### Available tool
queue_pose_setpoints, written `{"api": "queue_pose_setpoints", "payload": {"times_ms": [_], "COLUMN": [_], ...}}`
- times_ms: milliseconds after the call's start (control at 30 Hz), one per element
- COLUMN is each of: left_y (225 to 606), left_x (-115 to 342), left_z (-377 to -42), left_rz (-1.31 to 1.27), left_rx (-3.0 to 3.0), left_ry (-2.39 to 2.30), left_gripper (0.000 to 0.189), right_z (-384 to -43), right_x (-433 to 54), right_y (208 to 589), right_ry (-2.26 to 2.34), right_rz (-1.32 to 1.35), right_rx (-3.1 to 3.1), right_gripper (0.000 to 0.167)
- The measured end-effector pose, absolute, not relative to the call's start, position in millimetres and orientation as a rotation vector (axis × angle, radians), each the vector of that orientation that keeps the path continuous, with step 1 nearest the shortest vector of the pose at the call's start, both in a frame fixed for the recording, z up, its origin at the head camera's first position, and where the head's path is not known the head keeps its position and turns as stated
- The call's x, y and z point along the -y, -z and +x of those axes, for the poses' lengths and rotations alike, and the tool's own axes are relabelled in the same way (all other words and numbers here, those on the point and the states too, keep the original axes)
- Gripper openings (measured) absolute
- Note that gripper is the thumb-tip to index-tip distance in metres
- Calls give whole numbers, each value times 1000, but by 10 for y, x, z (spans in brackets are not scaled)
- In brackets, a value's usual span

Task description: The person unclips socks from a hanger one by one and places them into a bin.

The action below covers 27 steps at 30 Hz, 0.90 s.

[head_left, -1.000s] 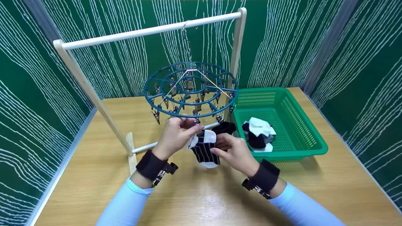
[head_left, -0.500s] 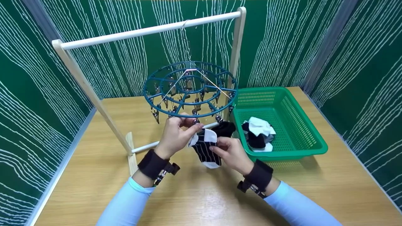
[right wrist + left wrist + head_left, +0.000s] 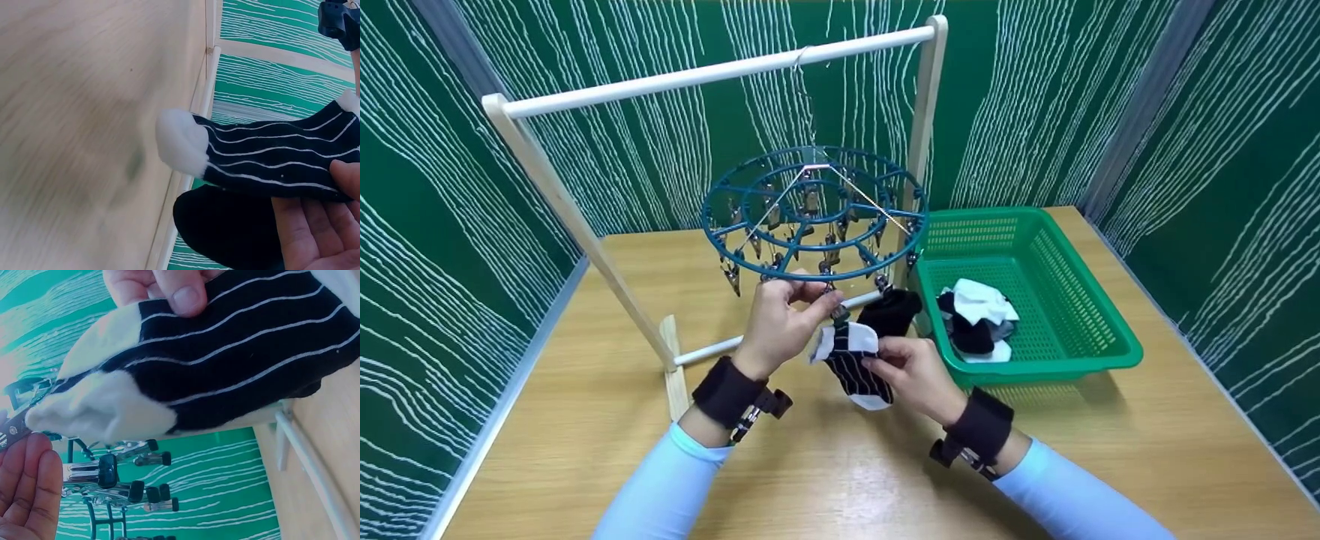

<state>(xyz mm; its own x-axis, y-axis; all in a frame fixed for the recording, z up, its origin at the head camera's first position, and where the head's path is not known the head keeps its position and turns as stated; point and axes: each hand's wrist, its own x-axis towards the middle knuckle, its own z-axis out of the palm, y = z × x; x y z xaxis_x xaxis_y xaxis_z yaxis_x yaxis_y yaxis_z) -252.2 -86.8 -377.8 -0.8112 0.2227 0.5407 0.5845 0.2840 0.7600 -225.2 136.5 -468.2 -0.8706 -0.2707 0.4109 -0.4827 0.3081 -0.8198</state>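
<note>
A black sock [image 3: 859, 373] with white stripes and white heel and toe hangs at the front of a round blue-green clip hanger [image 3: 802, 275]. My right hand [image 3: 919, 379] pinches its side between thumb and fingers. With thumb and fingertips my left hand [image 3: 787, 322] pinches a metal clip [image 3: 14, 430] just under the hanger's front rim. The sock's narrow end meets this clip in the left wrist view. Behind the right hand hangs a plain black sock [image 3: 891, 311], also visible as a dark shape [image 3: 225, 225] in the right wrist view.
The hanger hooks over the white bar [image 3: 720, 73] of a wooden stand [image 3: 577, 217], with several other clips [image 3: 733, 277] dangling. At right, a green basket [image 3: 1080, 300] holds a small pile of white, black and grey socks [image 3: 982, 304]. Green walls with white lines surround the table [image 3: 547, 450].
The right hand has shifted left and slightly down along the striped sock. The sock now hangs a little lower, and the clip shows between it and the left thumb.
</note>
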Motion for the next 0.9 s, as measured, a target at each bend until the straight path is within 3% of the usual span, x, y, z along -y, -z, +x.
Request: {"api": "queue_pose_setpoints", "payload": {"times_ms": [367,900], "left_y": [3797,3825], "left_x": [906,912], "left_z": [-2542,-2549], "left_rz": [-660,-606], "left_rx": [2238,2267], "left_ry": [1545,1585], "left_gripper": [15,17], "right_z": [-2174,-2210], "right_x": [-1531,-1959], "right_y": [4538,3892], "right_ry": [-1627,-1516], "right_rz": [648,598], "right_rx": [2346,2197], "right_gripper": [12,16]}}
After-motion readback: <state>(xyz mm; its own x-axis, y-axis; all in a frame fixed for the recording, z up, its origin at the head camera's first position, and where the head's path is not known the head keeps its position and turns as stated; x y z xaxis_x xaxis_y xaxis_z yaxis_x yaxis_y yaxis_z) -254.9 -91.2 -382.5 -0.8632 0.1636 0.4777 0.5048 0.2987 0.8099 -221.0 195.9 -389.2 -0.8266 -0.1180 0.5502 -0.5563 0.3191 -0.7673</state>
